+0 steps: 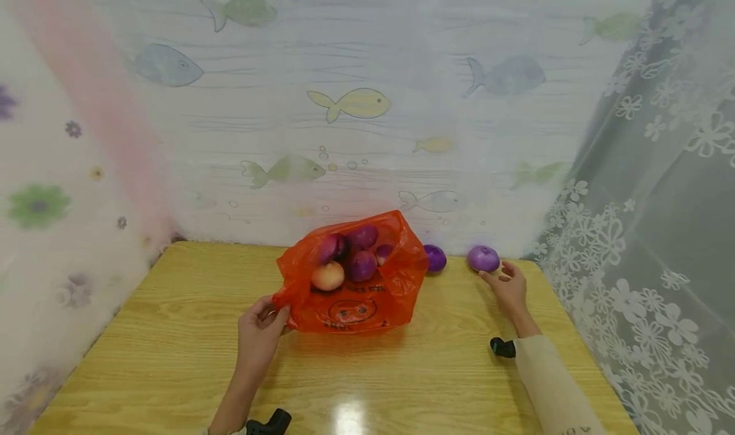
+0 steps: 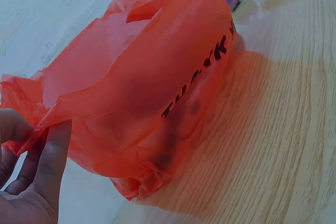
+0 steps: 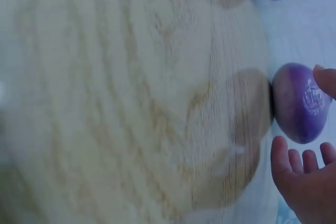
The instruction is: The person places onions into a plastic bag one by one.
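Note:
My left hand (image 1: 261, 336) pinches the rim of an orange-red plastic bag (image 1: 358, 310) between thumb and fingers. The bag gapes open on the table. Inside are several round purple pieces (image 1: 363, 266), like onions, and a pale peach-coloured one (image 1: 328, 275). Farther right, my right hand (image 1: 508, 288) reaches to a smooth purple onion-like piece (image 1: 483, 258) near the table's back edge. In the right wrist view its thumb overlaps this piece (image 3: 296, 103), while the loosely bent fingers (image 3: 280, 156) lie just beside it, not closed round it.
Another purple piece (image 1: 435, 258) sits between the bag and my right hand, partly behind the bag. The wooden table (image 1: 172, 333) backs against a fish-print curtain (image 1: 367, 148). A lace curtain (image 1: 649, 320) hangs along the right side.

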A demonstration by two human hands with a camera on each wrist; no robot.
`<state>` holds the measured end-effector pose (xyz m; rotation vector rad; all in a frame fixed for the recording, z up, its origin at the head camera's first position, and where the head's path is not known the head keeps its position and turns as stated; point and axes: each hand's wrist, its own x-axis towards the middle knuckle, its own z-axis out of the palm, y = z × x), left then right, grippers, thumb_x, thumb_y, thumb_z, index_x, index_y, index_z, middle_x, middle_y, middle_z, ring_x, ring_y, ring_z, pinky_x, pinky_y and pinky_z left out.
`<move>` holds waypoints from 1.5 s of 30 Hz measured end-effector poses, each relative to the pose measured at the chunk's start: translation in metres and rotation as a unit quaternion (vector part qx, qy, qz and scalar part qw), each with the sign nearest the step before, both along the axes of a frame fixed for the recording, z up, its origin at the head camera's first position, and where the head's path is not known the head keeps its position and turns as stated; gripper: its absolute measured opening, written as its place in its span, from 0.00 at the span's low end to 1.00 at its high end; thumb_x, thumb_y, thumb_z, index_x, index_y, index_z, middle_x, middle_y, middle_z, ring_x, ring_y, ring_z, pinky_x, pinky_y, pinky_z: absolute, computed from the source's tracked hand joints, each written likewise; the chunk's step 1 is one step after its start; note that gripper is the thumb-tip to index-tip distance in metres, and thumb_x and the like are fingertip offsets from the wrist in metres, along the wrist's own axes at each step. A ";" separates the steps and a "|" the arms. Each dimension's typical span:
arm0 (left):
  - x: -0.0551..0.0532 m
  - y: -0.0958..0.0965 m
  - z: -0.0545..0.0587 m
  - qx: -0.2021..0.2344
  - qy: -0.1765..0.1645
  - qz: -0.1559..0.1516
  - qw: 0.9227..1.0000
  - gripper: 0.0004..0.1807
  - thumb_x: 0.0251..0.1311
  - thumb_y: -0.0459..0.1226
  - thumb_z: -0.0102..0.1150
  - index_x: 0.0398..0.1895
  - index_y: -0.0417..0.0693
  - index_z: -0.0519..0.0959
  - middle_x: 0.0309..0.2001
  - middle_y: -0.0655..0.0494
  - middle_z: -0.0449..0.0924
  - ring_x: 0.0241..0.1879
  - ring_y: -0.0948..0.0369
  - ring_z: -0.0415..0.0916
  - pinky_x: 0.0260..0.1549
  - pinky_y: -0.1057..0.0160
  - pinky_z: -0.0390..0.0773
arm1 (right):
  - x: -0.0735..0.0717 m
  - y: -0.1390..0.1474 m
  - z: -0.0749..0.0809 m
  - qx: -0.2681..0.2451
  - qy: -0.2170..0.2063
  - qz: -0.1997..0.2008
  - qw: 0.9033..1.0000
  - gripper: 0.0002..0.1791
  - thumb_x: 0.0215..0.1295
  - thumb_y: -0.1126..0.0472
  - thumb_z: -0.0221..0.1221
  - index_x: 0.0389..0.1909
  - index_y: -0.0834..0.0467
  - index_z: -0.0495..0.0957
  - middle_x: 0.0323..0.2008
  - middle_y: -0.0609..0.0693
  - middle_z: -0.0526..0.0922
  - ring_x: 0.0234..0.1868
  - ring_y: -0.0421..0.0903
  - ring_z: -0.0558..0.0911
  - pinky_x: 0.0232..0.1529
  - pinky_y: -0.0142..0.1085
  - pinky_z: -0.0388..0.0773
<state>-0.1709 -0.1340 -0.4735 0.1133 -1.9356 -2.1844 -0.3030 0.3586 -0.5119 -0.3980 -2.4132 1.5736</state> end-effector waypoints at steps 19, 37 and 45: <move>0.001 -0.003 -0.002 -0.009 -0.017 0.016 1.000 0.14 0.69 0.27 0.58 0.55 0.28 0.75 0.41 0.63 0.83 0.39 0.66 0.84 0.34 0.67 0.87 | -0.025 -0.003 -0.003 -0.001 -0.049 0.030 0.998 0.52 0.70 0.51 0.64 0.79 0.70 0.43 0.73 0.74 0.56 0.72 0.67 0.63 0.71 0.56 0.65; -0.001 -0.001 -0.004 0.000 -0.010 0.018 1.000 0.14 0.69 0.26 0.58 0.55 0.27 0.74 0.39 0.65 0.84 0.38 0.66 0.85 0.35 0.66 0.87 | -0.035 0.006 0.008 0.026 -0.067 0.048 0.996 0.50 0.71 0.53 0.63 0.79 0.69 0.42 0.75 0.75 0.51 0.76 0.69 0.57 0.75 0.56 0.60; -0.001 -0.001 -0.003 0.000 -0.003 0.012 1.000 0.15 0.70 0.27 0.58 0.56 0.27 0.74 0.40 0.64 0.84 0.38 0.66 0.85 0.35 0.66 0.87 | -0.040 0.003 0.006 0.032 -0.047 0.050 0.997 0.48 0.70 0.57 0.64 0.79 0.70 0.45 0.75 0.74 0.53 0.76 0.67 0.58 0.75 0.56 0.60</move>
